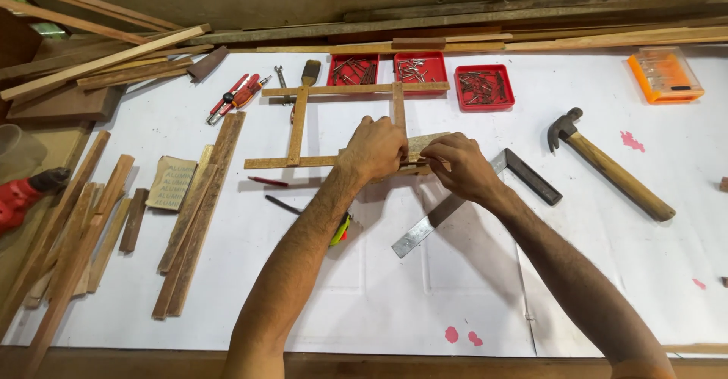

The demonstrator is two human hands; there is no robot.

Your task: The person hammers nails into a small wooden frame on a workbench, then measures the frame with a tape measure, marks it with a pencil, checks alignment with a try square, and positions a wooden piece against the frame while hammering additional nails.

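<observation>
A small frame of thin wooden slats (299, 121) lies on the white tabletop, with two long rails and two cross pieces. My left hand (373, 149) presses down on the near rail at its right end. My right hand (462, 165) pinches a short piece of wood (426, 145) against that same corner, fingers closed on it. A steel try square (485, 189) lies just under and to the right of my right hand. A wooden-handled claw hammer (614, 168) rests farther right.
Three red trays of nails (485, 88) sit at the back, an orange plastic case (666, 76) at far right. Loose wood strips (193, 212) and sandpaper (171, 183) lie left, with a brush (309, 71), red pliers (239, 95) and a red drill (23, 194).
</observation>
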